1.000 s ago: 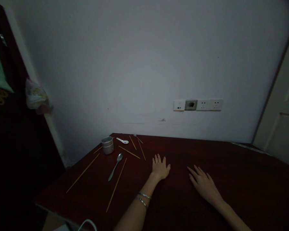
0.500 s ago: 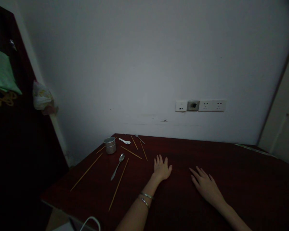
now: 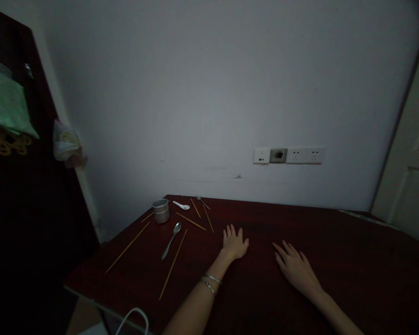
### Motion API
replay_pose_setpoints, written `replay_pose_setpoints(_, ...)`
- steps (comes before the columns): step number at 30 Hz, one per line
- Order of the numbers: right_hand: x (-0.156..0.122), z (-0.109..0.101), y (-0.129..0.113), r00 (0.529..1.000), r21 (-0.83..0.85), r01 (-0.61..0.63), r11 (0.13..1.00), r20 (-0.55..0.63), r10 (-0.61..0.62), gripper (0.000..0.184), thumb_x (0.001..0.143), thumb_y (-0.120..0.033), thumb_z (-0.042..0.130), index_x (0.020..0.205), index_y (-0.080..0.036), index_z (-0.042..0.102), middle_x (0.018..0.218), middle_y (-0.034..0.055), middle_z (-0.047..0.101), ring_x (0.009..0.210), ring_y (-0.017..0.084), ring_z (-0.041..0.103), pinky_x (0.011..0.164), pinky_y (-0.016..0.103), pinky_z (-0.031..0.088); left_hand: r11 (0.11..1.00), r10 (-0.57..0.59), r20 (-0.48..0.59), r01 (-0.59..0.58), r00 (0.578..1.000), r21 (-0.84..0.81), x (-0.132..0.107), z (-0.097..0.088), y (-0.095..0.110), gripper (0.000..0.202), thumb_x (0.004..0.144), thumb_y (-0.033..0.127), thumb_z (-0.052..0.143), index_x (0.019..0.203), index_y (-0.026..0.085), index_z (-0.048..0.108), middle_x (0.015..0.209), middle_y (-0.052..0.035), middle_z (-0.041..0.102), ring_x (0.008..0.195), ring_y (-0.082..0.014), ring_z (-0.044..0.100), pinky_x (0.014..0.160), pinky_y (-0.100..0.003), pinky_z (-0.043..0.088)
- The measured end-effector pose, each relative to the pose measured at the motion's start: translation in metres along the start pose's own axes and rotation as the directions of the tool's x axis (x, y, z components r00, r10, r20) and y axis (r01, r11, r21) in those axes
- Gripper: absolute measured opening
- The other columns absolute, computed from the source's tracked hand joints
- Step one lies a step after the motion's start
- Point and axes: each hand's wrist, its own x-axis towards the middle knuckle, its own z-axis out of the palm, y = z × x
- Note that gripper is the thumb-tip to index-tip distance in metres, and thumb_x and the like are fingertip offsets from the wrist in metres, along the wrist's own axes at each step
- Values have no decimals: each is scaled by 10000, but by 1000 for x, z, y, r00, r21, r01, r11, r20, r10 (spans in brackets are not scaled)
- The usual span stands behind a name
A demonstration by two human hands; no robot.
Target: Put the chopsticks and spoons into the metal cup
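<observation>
The left hand (image 3: 235, 245) and right hand (image 3: 298, 270) lie apart, palms down on the worktop (image 3: 261, 218), fingers extended. Nearest the left hand is a thin wooden stick (image 3: 208, 219), clear of its fingertips. At the worktop's left side, a metal cup (image 3: 161, 213) stands upright; a metal spoon (image 3: 169, 244) lies in front, a white spoon (image 3: 182, 206) beyond.

**Dark red table (image 3: 258, 223) by a pale wall (image 3: 209, 93)**

The left hand (image 3: 234, 244) is splayed palm down, nearest a thin stick (image 3: 208, 218). The right hand (image 3: 296, 267) is palm down, well apart. At left stands a metal cup (image 3: 161, 213), a metal spoon (image 3: 171, 240) nearer, a white spoon (image 3: 182, 206) farther.
</observation>
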Motion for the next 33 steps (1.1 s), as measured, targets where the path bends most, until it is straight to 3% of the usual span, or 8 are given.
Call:
replay_pose_setpoints(9,0,1,0,1000,-13,5,1000,-8,-5,483,837,-378,280,1277,-239,425,1361,94,363,1255,252,305,992,450,230,1000,6,84,-6,996,-5,1,-18,5,633,808,464,264,1337,118,263,1422,-167,167,1291,-339,148,1006,-487,160)
replay_pose_setpoints(16,6,1,2,999,-24,-12,1000,45,13,494,814,-391,306,1261,-235,445,1337,93,400,1235,274,337,970,473,263,955,285,-3,-284,959,-85,-11,-62,19,472,779,374,359,1194,178,471,1268,-109,439,1147,-256,415,920,-368,368)
replay_pose_setpoints(19,13,-11,-4,997,38,-33,999,65,30,484,798,-354,329,1236,-211,476,1331,104,400,1187,299,395,903,470,350,915,385,-29,-385,923,-123,-18,-86,23,410,777,349,366,1117,200,540,1164,-67,533,1050,-220,498,869,-340,417)
replay_pose_setpoints(21,17,-25,-13,999,118,33,992,30,-37,475,785,-318,344,1214,-182,496,1308,108,425,1142,281,443,875,413,391,903,409,-67,-414,910,-111,-25,-103,21,378,779,338,367,1076,216,566,1133,-44,560,1014,-213,522,837,-341,437)
replay_pose_setpoints(24,21,-48,-37,986,262,166,951,-27,-165,443,780,-309,350,1169,-193,527,1231,79,508,1071,230,507,850,327,414,908,403,-155,-415,902,-53,-36,-130,9,339,781,313,374,1024,226,593,1094,-24,585,987,-201,536,817,-330,441)
replay_pose_setpoints(26,23,-63,-58,984,341,173,924,-18,-178,416,779,-329,364,1137,-219,547,1158,60,570,1011,223,549,794,307,433,919,383,-202,-394,901,-17,-45,-147,-5,323,781,296,383,1005,221,604,1065,-21,600,971,-189,542,817,-311,435)
replay_pose_setpoints(30,29,-80,-105,973,485,178,856,42,-225,339,766,-345,417,1016,-242,622,954,45,663,844,201,614,678,257,439,960,278,-285,-278,917,44,-63,-177,-45,315,798,280,379,1001,207,609,993,-23,630,901,-166,566,792,-281,427)
replay_pose_setpoints(33,34,-80,-140,952,597,218,772,45,-303,294,747,-334,460,920,-207,660,835,50,679,750,178,620,646,233,429,983,184,-371,-173,910,64,-75,-193,-83,308,803,294,392,998,205,612,925,-22,647,846,-157,574,763,-267,420)
